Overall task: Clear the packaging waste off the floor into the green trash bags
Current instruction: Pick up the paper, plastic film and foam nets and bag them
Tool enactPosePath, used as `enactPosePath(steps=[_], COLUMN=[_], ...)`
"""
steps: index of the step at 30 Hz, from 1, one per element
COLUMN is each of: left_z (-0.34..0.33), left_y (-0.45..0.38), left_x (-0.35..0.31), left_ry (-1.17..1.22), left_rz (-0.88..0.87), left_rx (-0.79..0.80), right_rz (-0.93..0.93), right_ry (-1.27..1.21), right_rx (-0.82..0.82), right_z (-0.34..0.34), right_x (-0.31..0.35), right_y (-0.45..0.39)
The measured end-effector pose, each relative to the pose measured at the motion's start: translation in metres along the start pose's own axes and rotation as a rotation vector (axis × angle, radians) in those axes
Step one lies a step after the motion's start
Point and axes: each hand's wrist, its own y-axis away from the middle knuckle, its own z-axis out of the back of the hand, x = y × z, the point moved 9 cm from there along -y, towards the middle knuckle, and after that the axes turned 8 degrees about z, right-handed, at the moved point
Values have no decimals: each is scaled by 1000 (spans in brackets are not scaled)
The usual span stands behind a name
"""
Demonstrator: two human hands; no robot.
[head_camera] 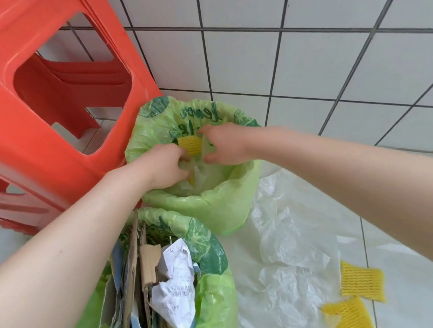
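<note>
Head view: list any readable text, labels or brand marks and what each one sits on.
Far green trash bag: dark green script on its inner far wall, seen reversed and partly hidden by the hands; not legible.
Near green trash bag: dark green leaf print only, no text visible.
Crumpled white paper in the near bag: lines of small black print, too small and creased to read.
Red plastic stool: no text visible.

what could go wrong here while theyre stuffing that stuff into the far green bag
1. Both the left hand and right hand press into the far green bag, which looks freestanding; it might tip or its thin film tear.
2. The near green bag is crammed with cardboard sticking up; the left forearm passes right beside it and may knock it over.
3. The clear plastic sheet on the floor could be a slip hazard, and two yellow foam nets remain to collect.
</note>
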Motion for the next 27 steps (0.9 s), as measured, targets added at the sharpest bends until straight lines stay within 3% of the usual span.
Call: enactPosePath(steps=[10,15,19,24,27], left_z=[40,21,-41,-152,-211], left_y=[90,150,199,213,201], left_x=[-64,-129,-185,-201,-179], left_ry=[221,324,190,-58,-139], left_rz=[-100,-194,-332,-330,-304], left_rx=[-328,-344,-321,-89,-6], right_rz=[113,58,-10,-125,-119], right_ry=[-33,-64,-128,-206,-117], right_rx=[-468,-435,-369,-264,-128], right_z=[29,-25,-82,-169,-226], right_x=[-6,-21,-31,-39,-32], right_y=[139,215,274,332,341])
